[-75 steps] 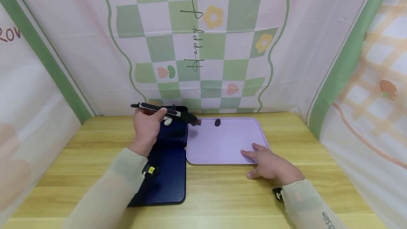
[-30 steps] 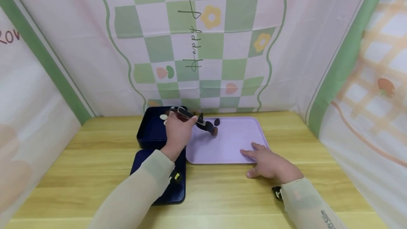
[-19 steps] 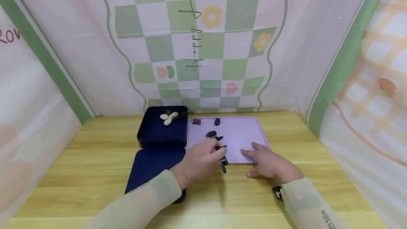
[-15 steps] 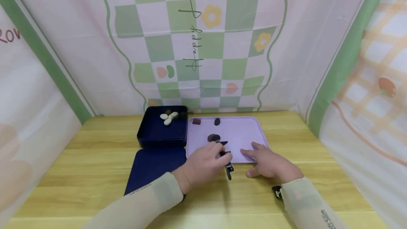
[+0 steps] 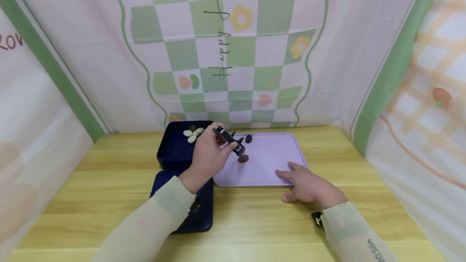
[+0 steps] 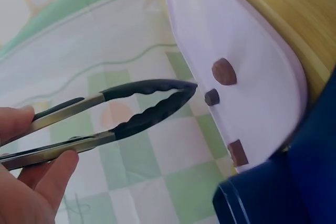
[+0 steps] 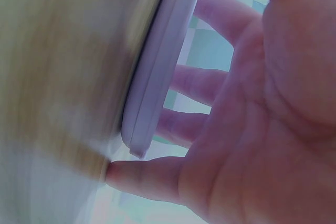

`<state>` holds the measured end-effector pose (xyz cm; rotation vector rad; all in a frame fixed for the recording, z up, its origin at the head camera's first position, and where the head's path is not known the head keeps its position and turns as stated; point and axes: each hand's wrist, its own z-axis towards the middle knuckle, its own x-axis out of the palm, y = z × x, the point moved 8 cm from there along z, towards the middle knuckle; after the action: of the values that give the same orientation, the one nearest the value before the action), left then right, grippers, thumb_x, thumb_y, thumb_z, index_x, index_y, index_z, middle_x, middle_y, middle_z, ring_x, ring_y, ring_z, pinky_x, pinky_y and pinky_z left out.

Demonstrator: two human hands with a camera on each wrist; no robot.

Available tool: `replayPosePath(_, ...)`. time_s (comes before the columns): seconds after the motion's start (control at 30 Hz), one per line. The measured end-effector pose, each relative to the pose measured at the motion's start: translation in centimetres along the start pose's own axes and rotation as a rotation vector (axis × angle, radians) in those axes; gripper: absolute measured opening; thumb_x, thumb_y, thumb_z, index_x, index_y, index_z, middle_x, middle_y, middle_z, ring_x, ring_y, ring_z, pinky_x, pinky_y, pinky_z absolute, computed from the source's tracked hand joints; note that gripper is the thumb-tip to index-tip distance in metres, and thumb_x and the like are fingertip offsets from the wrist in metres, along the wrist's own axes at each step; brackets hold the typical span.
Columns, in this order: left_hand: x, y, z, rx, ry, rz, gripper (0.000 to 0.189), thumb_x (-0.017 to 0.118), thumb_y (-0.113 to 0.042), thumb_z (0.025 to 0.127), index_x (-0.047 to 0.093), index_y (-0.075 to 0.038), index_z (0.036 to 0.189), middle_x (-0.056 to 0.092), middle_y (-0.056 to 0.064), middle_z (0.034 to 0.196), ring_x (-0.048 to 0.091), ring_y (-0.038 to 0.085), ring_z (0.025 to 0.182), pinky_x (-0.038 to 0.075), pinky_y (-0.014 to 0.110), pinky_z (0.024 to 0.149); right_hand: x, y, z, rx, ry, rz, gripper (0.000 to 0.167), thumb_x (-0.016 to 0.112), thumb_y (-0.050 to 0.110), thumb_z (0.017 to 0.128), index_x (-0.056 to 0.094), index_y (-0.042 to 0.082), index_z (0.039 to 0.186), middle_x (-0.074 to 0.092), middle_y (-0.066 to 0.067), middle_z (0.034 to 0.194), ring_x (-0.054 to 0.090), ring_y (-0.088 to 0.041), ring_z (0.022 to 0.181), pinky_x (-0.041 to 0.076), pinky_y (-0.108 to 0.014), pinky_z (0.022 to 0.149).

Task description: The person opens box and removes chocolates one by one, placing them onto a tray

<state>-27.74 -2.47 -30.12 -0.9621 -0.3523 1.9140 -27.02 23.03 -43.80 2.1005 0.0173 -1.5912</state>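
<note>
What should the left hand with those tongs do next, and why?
I'd suggest the left hand swing the tongs over the blue box for another piece. The tongs look empty, and the oval brown piece now lies on the purple tray, where it wasn't a moment ago. White pieces lie in the box, so fetching one seems likely.

"Happy" on backdrop (image 5: 240,64) — "Ro…" on left curtain (image 5: 32,124) — "…Slim" on right sleeve (image 5: 351,229).
</note>
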Motion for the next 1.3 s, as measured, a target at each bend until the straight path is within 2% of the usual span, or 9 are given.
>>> replayPosePath(0.13, 0.3, 1.9, 0.2, -0.129, 0.039, -0.037, 0.037, 0.085, -0.010, 0.081, 0.059, -0.011, 0.106, 0.063, 0.000, 0.091, 0.065, 0.015, 0.080, 0.055, 0.030, 0.071, 0.0, 0.1, 0.0, 0.002, 0.005, -0.009, 0.081, 0.085, 0.038, 0.076, 0.052, 0.011, 0.146, 0.022, -0.039, 0.151, 0.021, -0.058, 0.137, 0.023, -0.068, 0.107)
replayPosePath(0.23, 0.8, 2.8, 0.0, -0.171, 0.059, -0.032, 0.037, 0.085, -0.014, 0.081, 0.058, -0.012, 0.106, 0.063, -0.002, 0.089, 0.064, 0.013, 0.080, 0.055, 0.030, 0.071, -0.1, 0.1, 0.0, 0.004, 0.010, -0.007, 0.081, 0.085, 0.038, 0.076, 0.052, 0.011, 0.146, 0.021, -0.039, 0.152, 0.021, -0.058, 0.137, 0.023, -0.068, 0.107)
replayPosePath(0.53, 3.6, 2.5, 0.7, -0.123, 0.087, -0.020, 0.030, 0.083, -0.014, 0.084, 0.057, -0.015, 0.099, 0.059, 0.000, 0.091, 0.064, 0.019, 0.084, 0.053, 0.030, 0.073, -0.1, -0.1, 0.0, 0.003, 0.000, 0.004, 0.082, 0.085, 0.038, 0.076, 0.052, 0.012, 0.146, 0.021, -0.039, 0.152, 0.021, -0.058, 0.137, 0.022, -0.069, 0.106)
replayPosePath(0.77, 6.4, 2.1, 1.9, -0.108, 0.085, 0.008, 0.027, 0.083, -0.014, 0.084, 0.057, -0.015, 0.094, 0.057, -0.001, 0.089, 0.059, 0.015, 0.080, 0.050, 0.028, 0.071, -0.2, 0.0, -0.1, 0.008, 0.001, -0.001, 0.080, 0.085, 0.038, 0.077, 0.053, 0.013, 0.146, 0.022, -0.038, 0.152, 0.022, -0.059, 0.136, 0.023, -0.070, 0.105)
replayPosePath(1.1, 9.8, 1.3, 3.7, -0.042, 0.097, 0.097, 0.029, 0.082, -0.017, 0.086, 0.057, -0.013, 0.101, 0.053, -0.002, 0.089, 0.053, 0.013, 0.079, 0.047, 0.029, 0.071, -0.2, 0.1, -0.1, -0.016, -0.010, -0.012, 0.080, 0.085, 0.038, 0.076, 0.054, 0.011, 0.144, 0.024, -0.039, 0.151, 0.024, -0.059, 0.136, 0.024, -0.069, 0.105)
replayPosePath(1.23, 10.8, 1.4, 4.2, -0.051, 0.107, 0.143, 0.031, 0.080, -0.019, 0.087, 0.058, -0.011, 0.107, 0.055, 0.000, 0.093, 0.054, 0.015, 0.081, 0.048, 0.031, 0.073, -0.1, -0.1, 0.0, -0.008, -0.006, -0.013, 0.080, 0.084, 0.038, 0.077, 0.053, 0.012, 0.145, 0.023, -0.038, 0.152, 0.022, -0.057, 0.137, 0.023, -0.068, 0.107)
replayPosePath(1.3, 11.2, 1.5, 4.3, -0.062, 0.117, 0.149, 0.033, 0.080, -0.019, 0.087, 0.058, -0.011, 0.111, 0.057, 0.002, 0.099, 0.056, 0.016, 0.086, 0.050, 0.032, 0.078, -0.1, -0.1, -0.1, -0.010, -0.007, -0.015, 0.079, 0.084, 0.038, 0.077, 0.053, 0.012, 0.145, 0.023, -0.038, 0.152, 0.022, -0.057, 0.138, 0.023, -0.067, 0.107)
